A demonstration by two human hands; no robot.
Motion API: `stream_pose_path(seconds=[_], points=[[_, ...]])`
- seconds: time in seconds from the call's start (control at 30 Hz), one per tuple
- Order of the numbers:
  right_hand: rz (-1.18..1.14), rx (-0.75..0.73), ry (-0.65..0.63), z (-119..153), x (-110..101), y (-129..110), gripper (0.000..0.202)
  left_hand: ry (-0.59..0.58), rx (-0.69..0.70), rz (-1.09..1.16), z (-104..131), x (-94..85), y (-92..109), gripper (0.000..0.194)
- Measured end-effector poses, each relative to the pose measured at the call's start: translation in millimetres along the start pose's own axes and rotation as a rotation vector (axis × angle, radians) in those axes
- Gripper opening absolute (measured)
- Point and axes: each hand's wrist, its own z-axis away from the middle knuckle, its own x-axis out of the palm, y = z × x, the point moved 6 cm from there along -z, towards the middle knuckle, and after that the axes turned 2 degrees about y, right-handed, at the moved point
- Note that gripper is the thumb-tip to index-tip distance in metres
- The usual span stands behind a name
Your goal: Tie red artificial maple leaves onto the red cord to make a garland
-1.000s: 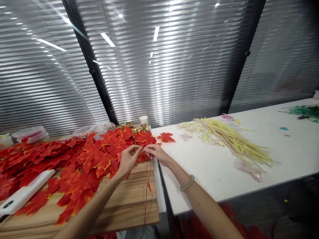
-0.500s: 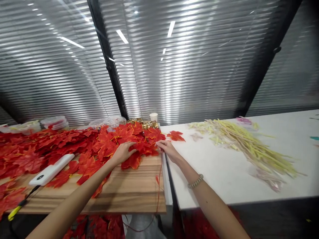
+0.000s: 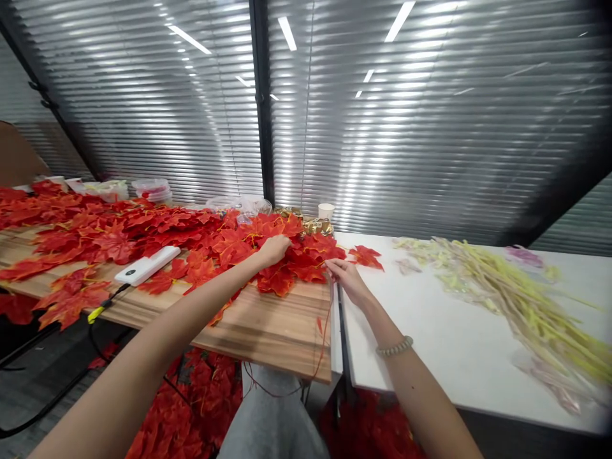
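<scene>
Right hand [image 3: 343, 274]: cord [image 3: 325, 335] pinched near table's [image 3: 275, 325] right edge, best kept free of front-right corner | left hand [image 3: 275, 248]: over leaves [image 3: 278, 282], finger closure cannot be told

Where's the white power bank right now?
In the head view, the white power bank lies to the left of the left hand, on the wooden tabletop among red maple leaves.
</scene>
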Motion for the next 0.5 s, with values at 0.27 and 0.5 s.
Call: stream_pose_path(seconds=[0.27,0.5], points=[[0.006,-0.005,-0.008,-1.3,3.7,-2.0,0.026,-0.015,-0.063,-0.192,-15.5,-30.9,-12.8,0.050],[-0.032,-0.022,0.006,-3.7,5.8,-5.6,0.029,0.329,-0.231,0.121,-23.9,-110.2,-39.6,0.047]])
